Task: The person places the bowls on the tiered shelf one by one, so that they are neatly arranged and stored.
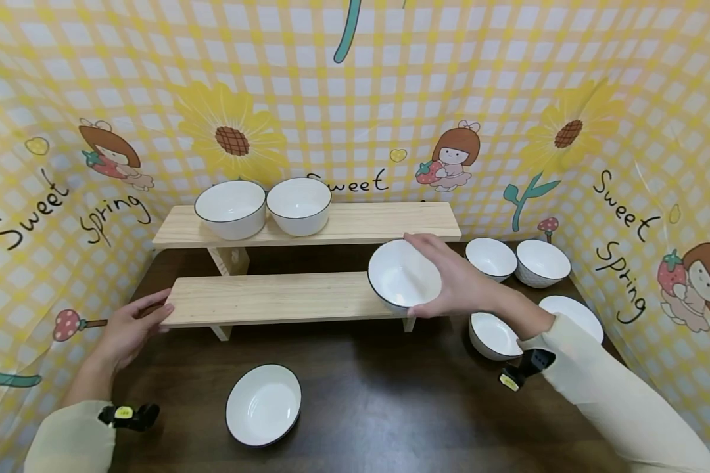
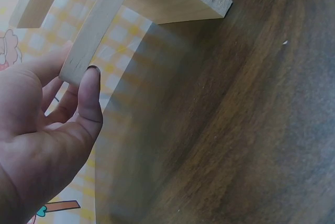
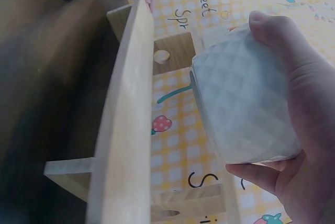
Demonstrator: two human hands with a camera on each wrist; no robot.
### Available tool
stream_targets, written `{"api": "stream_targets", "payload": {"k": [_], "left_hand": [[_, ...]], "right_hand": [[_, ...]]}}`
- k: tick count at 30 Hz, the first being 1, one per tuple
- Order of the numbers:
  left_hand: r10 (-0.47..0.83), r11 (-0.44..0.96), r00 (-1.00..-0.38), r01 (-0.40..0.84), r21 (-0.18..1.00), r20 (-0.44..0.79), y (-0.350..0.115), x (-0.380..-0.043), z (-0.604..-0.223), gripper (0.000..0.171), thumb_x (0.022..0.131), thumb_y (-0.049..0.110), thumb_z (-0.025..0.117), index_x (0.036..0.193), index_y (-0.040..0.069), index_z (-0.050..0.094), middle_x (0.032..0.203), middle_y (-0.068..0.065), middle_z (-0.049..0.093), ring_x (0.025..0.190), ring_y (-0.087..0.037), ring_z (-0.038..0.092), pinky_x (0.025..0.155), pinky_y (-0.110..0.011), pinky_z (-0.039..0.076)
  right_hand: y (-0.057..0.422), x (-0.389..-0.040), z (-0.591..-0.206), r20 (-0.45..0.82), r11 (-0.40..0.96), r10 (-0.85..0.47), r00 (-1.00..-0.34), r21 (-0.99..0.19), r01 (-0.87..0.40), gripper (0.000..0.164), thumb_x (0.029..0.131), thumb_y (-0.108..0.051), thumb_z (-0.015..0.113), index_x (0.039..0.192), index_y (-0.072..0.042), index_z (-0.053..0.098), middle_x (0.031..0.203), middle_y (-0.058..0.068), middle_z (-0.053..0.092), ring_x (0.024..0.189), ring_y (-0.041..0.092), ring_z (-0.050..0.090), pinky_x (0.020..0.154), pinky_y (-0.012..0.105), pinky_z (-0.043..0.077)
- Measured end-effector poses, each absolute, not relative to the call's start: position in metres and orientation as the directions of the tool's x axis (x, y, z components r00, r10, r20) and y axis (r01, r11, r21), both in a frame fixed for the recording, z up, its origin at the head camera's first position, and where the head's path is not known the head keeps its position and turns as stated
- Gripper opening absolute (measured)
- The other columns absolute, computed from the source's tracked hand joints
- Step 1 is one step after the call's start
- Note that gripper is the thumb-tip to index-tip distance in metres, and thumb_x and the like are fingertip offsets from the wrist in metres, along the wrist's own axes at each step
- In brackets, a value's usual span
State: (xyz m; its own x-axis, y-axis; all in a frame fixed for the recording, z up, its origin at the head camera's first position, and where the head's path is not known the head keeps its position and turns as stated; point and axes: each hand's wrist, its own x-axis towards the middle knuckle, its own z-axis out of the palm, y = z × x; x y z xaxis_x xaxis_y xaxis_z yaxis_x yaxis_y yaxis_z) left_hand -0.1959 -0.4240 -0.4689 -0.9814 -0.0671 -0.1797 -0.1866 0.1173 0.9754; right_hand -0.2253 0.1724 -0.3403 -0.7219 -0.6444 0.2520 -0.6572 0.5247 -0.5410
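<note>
Held bowl (image 1: 401,274): white, round, smooth glossy interior, thin dark rim; outer wall embossed with diamond pattern. Position: over right end of lower board (image 1: 272,299), in right hand (image 1: 458,279); contact with wood cannot be told. Right fingers: clamped on bowl wall, thumb opposing. Left hand (image 1: 129,332): thumb and fingers pinch left end of lower board. Board finish: pale, grained. Upper board (image 1: 390,222): carries two white bowls (image 1: 231,207), dark-rimmed, side by side.
</note>
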Motion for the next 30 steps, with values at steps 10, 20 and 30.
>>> {"api": "stream_targets", "payload": {"k": [10,20,30], "left_hand": [[-0.065,0.141,-0.982,-0.183,0.973,-0.175,-0.425,-0.197,-0.47,0.067,0.097,0.028,0.071,0.155,0.009,0.043,0.116,0.016,0.052,0.089,-0.001,0.065,0.074,-0.022,0.058],[-0.056,0.146,-0.984,-0.177,0.973,-0.17,-0.426,-0.197,-0.47,0.063,0.098,0.028,0.071,0.154,0.012,0.046,0.116,0.017,0.053,0.089,-0.002,0.065,0.074,-0.022,0.058],[-0.058,0.138,-0.983,-0.179,0.974,-0.173,-0.426,-0.199,-0.47,0.059,0.098,0.026,0.071,0.152,0.015,0.05,0.115,0.017,0.054,0.088,-0.003,0.065,0.073,-0.022,0.058]], "right_hand": [[0.16,-0.248,-0.318,0.226,0.552,-0.61,-0.759,-0.566,-0.612,0.117,0.069,-0.036,0.095,0.16,-0.003,0.028,0.155,0.017,0.035,0.136,0.033,0.041,0.107,0.055,0.043],[0.145,-0.273,-0.307,0.22,0.59,-0.563,-0.796,-0.568,-0.574,0.115,0.071,-0.037,0.093,0.16,-0.005,0.028,0.155,0.02,0.034,0.136,0.035,0.04,0.112,0.054,0.037],[0.13,-0.303,-0.305,0.237,0.614,-0.489,-0.839,-0.589,-0.525,0.108,0.072,-0.04,0.091,0.159,-0.01,0.033,0.151,0.018,0.037,0.127,0.033,0.045,0.102,0.053,0.046]]}}
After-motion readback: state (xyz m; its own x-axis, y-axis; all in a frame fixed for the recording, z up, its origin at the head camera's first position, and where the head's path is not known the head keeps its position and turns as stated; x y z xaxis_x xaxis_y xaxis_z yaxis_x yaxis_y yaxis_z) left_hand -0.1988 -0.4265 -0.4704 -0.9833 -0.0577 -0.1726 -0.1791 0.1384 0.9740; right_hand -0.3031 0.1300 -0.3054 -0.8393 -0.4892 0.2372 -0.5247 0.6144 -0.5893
